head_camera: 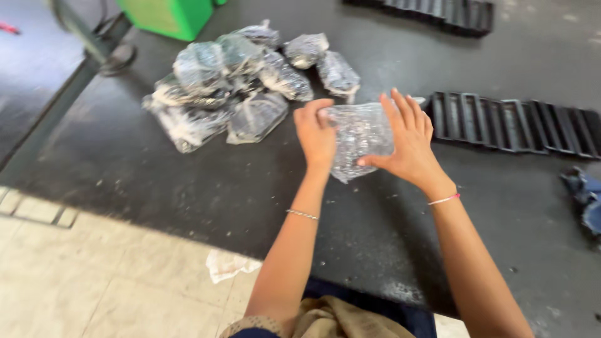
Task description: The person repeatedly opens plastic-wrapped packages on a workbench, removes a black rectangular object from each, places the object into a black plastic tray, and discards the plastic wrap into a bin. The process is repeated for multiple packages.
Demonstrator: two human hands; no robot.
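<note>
A person's two hands hold a clear plastic packet (360,134) just above a dark bench (188,181), the left hand (317,134) pinching its upper left edge with fingers curled, the right hand (410,141) laid flat against its right side with fingers spread. The packet sits between the two grips, its lower corner hanging free below the thumbs. Behind it, to the left, a heap of similar wrapped packets (238,84) lies on the bench; a black ridged tray (519,122) rests just beside the right hand. The film looks thin and slack: a hard pull from the left pinch could tear it, and the open right palm offers little hold, so the packet may slip or spill its contents. A scrap of plastic (228,266) lies on the tiled floor (94,281) below.
</note>
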